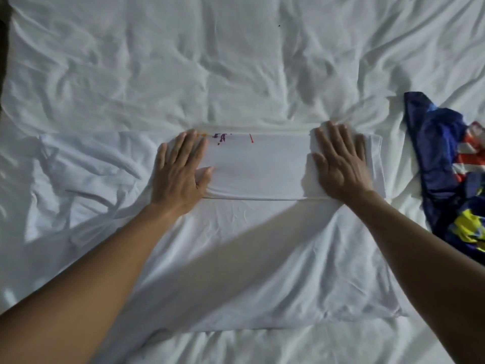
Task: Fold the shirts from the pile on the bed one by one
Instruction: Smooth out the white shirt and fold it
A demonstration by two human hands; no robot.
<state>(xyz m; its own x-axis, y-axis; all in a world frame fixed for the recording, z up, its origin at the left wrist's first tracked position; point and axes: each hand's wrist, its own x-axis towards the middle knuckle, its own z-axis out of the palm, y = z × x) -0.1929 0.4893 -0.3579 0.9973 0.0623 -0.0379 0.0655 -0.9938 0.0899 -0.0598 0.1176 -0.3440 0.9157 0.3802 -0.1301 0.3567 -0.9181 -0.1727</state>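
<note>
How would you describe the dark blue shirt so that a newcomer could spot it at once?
The wrinkled white bed sheet fills the view. Follow it to the right edge, beyond the right hand pressing flat on the white shirt. There lies the crumpled dark blue shirt, the only dark cloth, with red-and-white stripes and yellow patches.

A wrinkled white bed sheet (236,61) spreads all around my grip, creased deepest just ahead of it. Far ahead, a tiny dark speck (279,25) sits on it. A dark strip (3,48) borders it far left.
</note>
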